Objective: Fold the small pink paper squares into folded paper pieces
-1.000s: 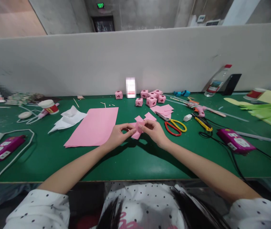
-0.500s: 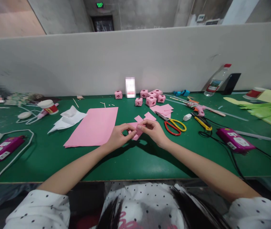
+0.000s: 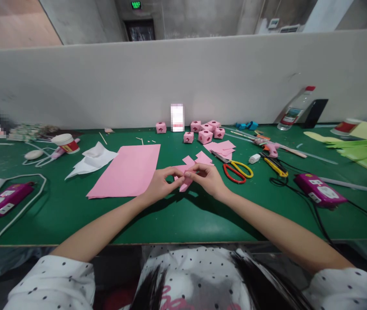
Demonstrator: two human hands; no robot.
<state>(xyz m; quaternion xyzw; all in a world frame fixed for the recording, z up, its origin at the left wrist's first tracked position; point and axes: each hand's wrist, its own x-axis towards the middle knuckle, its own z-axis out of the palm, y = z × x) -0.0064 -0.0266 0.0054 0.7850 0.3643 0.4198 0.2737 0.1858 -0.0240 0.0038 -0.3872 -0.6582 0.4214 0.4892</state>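
One left hand (image 3: 161,186), one right hand (image 3: 209,180) | both pinching one pink paper (image 3: 185,185) | seven cubes (image 3: 205,137)

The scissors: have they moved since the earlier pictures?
No. Against the green table, the scissors keep the same place, blades by the pink paper pieces.

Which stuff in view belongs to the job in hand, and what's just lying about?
Likely the job: pink piece between left hand and right hand; pink cutouts, pink paper, scissors, pink cubes.

Apparently just lying about: bottle, green paper, crumpled white sheet.
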